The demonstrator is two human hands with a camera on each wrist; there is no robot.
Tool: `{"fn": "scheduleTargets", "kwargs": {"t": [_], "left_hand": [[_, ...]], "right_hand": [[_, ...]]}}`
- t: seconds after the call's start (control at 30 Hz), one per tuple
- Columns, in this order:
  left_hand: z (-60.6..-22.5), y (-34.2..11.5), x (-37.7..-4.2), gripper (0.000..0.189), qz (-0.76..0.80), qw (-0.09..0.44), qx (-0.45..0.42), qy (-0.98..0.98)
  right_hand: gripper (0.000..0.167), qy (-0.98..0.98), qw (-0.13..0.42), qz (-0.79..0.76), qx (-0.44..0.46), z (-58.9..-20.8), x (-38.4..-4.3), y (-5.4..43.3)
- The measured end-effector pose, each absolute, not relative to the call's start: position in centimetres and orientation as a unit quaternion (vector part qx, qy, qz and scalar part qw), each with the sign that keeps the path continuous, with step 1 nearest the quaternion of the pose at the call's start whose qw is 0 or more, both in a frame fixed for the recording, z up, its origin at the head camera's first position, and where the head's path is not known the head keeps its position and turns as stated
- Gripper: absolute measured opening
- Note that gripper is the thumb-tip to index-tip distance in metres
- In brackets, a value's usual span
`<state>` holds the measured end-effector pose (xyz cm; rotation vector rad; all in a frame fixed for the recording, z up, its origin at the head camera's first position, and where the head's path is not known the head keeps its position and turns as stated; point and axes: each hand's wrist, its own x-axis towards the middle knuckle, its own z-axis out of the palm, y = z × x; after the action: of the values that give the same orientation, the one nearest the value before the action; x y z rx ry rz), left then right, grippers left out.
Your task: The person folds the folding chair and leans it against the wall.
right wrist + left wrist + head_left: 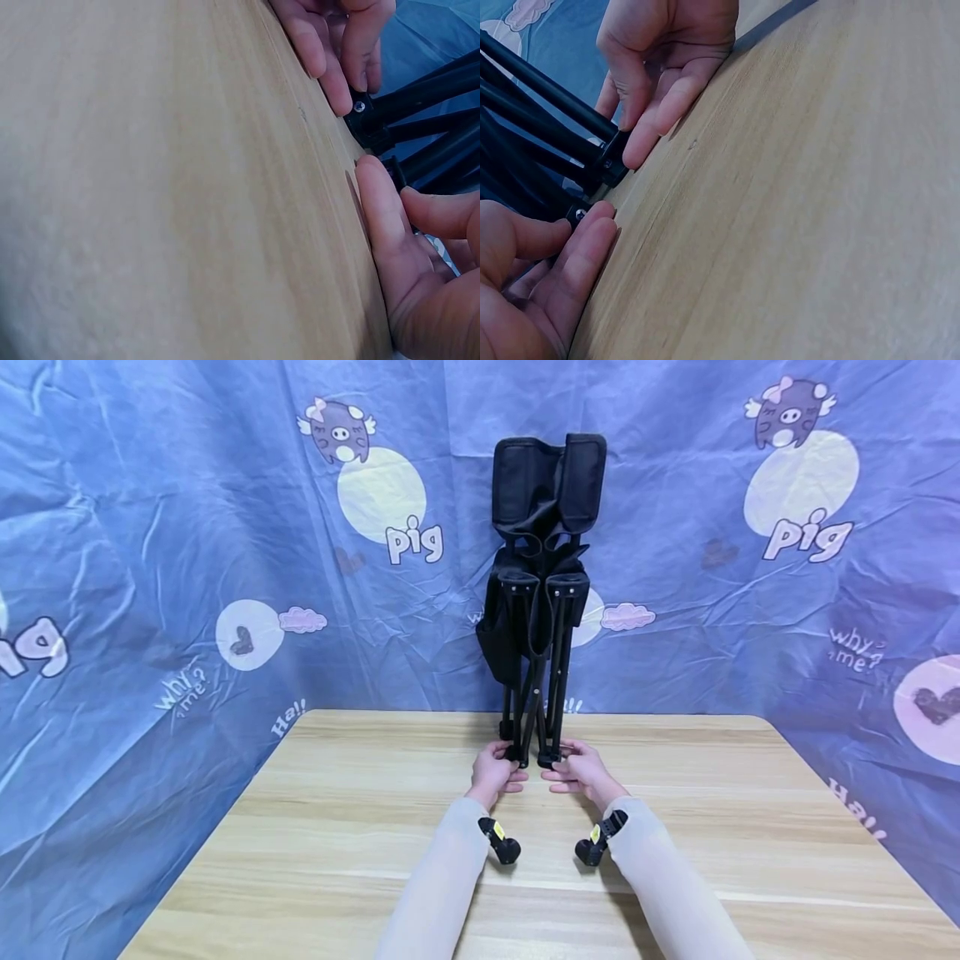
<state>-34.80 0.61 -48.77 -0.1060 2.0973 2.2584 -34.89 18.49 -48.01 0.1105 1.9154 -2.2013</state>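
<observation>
A black folding camp chair (pixel 517 485), folded into a narrow bundle, stands upright at the table's far edge. My left hand (pixel 492 774) pinches the chair's left front foot, its thumb against the plastic end (pixel 580 214) and fingers low beside the tabletop. On the opposite side my right hand (pixel 588 774) grips the right front foot (pixel 395 174) between thumb and fingers. Both lower hands' edges lie close to the wood. The black legs (pixel 558 677) are drawn together and cross lower down; the rear feet are partly hidden behind the front ones.
The light wooden table (pixel 360 835) spreads around both forearms. Behind it hangs a wrinkled blue curtain (pixel 187 510) with pig prints, close to the chair's back. A side mesh-like pouch (pixel 498 652) droops from the chair's left.
</observation>
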Motion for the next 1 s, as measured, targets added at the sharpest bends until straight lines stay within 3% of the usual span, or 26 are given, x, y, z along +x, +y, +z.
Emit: {"fn": "scheduleTargets", "kwargs": {"t": [1.0], "left_hand": [[-48.52,0.95,-34.86,0.044,0.721,0.025,-0.051,0.691]], "right_hand": [[0.061,0.655,0.099,-0.747,0.064,-47.61,-35.19,18.31]]}}
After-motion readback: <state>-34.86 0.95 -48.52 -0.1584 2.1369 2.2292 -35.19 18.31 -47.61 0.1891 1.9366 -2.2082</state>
